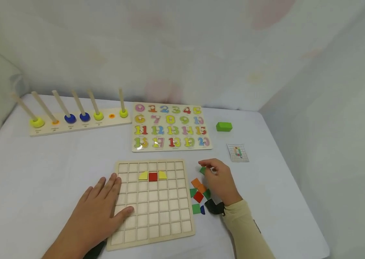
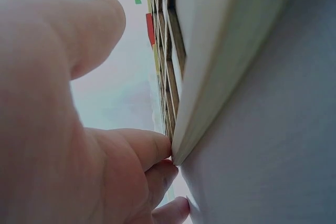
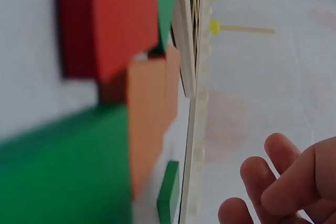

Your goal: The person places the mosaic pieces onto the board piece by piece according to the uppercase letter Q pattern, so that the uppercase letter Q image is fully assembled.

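A wooden grid board (image 1: pixel 151 238) lies on the table, with a red square tile (image 1: pixel 153 177) between two yellow tiles (image 1: pixel 143 175) in its upper rows. My left hand (image 1: pixel 96 208) rests with spread fingers at the board's left edge, the thumb over the cells; in the left wrist view its fingertips touch the board's side (image 2: pixel 210 98). My right hand (image 1: pixel 220 180) is above the table right of the board, fingers loosely bent. A green tile (image 1: pixel 203 170) lies under its fingers; the right wrist view shows this green tile (image 3: pixel 168 192) apart from the fingertips.
Right of the board are loose tiles: orange (image 1: pixel 196 183), red (image 1: pixel 198 196), green (image 1: pixel 196 209) and blue (image 1: pixel 203 209). Behind stand a number puzzle (image 1: pixel 172 148), a peg counter with rings (image 1: pixel 82 128), a green block (image 1: pixel 224 126) and a small pattern card (image 1: pixel 238 153).
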Tool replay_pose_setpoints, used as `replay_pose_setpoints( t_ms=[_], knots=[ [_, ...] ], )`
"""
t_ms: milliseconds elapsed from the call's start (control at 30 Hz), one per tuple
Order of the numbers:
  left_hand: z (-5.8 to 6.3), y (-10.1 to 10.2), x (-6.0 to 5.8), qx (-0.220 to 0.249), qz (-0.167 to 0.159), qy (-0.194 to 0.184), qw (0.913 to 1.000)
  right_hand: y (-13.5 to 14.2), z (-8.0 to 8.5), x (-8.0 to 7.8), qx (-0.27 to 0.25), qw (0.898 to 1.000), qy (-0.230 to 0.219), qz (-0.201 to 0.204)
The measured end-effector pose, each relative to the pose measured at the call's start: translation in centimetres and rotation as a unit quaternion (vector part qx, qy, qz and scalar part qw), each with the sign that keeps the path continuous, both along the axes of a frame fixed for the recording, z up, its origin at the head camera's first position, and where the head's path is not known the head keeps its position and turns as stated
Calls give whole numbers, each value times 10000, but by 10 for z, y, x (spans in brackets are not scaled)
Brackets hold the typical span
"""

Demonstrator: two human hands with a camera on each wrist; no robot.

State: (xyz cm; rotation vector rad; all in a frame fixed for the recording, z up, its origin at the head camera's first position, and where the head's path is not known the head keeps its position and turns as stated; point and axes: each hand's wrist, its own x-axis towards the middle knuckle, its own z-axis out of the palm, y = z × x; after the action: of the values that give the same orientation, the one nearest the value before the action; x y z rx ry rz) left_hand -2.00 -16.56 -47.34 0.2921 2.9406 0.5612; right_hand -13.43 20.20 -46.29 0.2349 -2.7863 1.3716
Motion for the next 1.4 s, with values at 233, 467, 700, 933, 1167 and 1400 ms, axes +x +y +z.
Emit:
replay_pose_setpoints(
  t_ms=[233,467,700,933,1167,1400],
  knots=[
    [3,2,-2,-27,3,48,10000,11,7,-3,540,9964,-595,-268],
    [4,1,0,-77,29,25,10000,13,6,3,1325,9809,-963,1051],
    [6,1,1,-31,69,-115,9999,3,3,7,1883,9717,-669,1258],
    [6,1,2,35,116,-40,9999,-3,5,8,2148,9677,-510,1220],
    [11,4,3,-39,118,36,9999,-2,10,9,2394,9651,-317,1014],
    [17,5,5,-95,191,-66,9998,-6,26,16,2500,9649,-41,797]
  ],
)
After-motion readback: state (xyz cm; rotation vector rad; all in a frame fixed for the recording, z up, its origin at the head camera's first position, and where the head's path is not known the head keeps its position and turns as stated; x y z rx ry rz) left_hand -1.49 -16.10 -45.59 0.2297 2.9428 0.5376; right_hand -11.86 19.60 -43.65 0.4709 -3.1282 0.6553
